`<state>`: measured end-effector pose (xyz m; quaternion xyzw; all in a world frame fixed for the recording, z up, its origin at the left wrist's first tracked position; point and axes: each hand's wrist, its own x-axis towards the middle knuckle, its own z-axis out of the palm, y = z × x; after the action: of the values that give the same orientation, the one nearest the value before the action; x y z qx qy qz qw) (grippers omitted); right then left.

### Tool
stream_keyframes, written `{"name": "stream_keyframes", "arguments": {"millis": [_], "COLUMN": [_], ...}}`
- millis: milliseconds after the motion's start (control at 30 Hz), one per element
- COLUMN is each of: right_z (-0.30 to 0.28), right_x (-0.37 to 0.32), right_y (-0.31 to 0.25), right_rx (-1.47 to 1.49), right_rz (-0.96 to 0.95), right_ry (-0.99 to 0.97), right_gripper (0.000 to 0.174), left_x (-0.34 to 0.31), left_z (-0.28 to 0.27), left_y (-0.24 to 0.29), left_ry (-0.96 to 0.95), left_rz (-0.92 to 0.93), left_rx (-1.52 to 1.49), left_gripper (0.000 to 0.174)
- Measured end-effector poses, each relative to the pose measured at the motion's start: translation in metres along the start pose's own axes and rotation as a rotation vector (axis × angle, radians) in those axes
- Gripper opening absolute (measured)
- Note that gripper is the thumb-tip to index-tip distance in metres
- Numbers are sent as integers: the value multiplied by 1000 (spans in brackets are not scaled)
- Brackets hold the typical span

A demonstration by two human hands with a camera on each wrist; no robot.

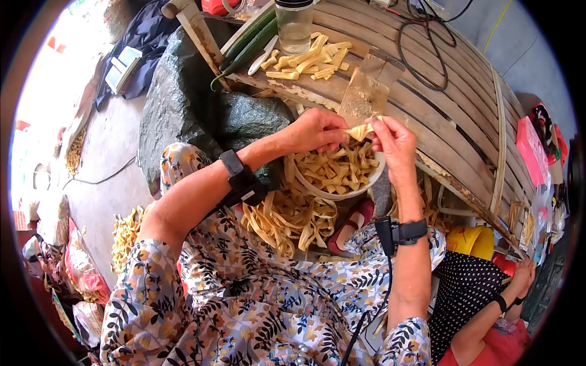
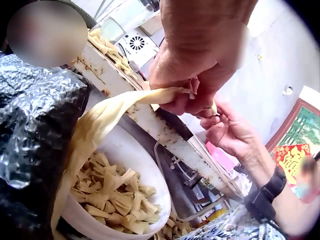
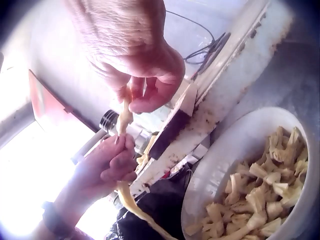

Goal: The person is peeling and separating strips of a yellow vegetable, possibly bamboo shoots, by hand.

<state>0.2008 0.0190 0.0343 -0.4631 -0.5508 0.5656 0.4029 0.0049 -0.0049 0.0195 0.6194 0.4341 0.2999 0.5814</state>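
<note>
Both hands are over a white tub (image 1: pixel 379 174), joined by a pale yellow, flat, soft strip (image 1: pixel 359 132). My left hand (image 1: pixel 314 130) pinches the strip, and its long tail (image 2: pixel 107 112) hangs from that hand past the tub in the left wrist view. The thumb and fingers of my right hand (image 1: pixel 395 143) pinch the other end, where the strip looks twisted. Short, knotted yellow pieces (image 1: pixel 339 171) fill much of the tub. Long loose strips (image 1: pixel 287 219) lie beside the tub, close to the knees.
A slatted wooden table (image 1: pixel 439 116) bears a small board (image 1: pixel 366 94), a pile of yellow pieces (image 1: pixel 311 61), a jar (image 1: pixel 294 30), cucumbers (image 1: pixel 251 43) and black cable (image 1: pixel 421 55). Dark plastic sheeting (image 1: pixel 174 104) lies left. Another person's arm (image 1: pixel 488 314) shows at lower right.
</note>
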Motion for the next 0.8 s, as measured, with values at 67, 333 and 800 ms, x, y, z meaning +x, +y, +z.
{"name": "stream_keyframes", "arguments": {"millis": [67,333,800], "right_z": [-4,5,11], "right_x": [2,-1,-3], "right_y": [3,1,1], "right_rx": [20,278,175], "right_rz": [0,26,-36], "right_ry": [18,-23,7], "right_gripper": [16,15,14], "left_x": [0,7,6], "left_z": [3,11,25], "left_y": [1,11,15], "left_ry": [-44,-68,61], "left_rz": [-38,13,66], "left_rx": [-31,-413,-171], "left_gripper": [21,24,23]}}
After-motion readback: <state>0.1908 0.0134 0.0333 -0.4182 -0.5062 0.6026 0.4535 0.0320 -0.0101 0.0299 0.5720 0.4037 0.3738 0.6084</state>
